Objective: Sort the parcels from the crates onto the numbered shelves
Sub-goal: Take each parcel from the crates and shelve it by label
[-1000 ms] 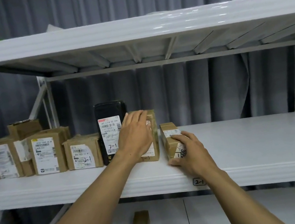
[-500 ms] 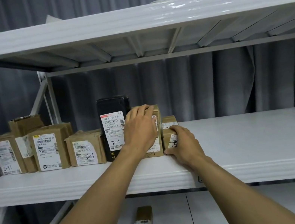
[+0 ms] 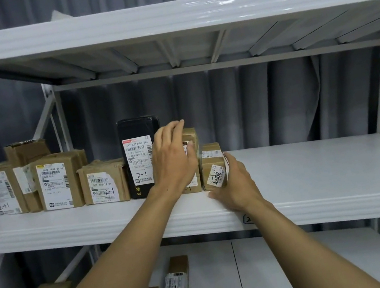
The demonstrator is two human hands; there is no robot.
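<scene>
Covering tall parcel: left hand, fingers straight | right hand flat against small parcel, fingertips hidden

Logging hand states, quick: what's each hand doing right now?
Left hand: open, against the tall brown cardboard parcel.
Right hand: open, touching the small brown cardboard parcel.
</scene>
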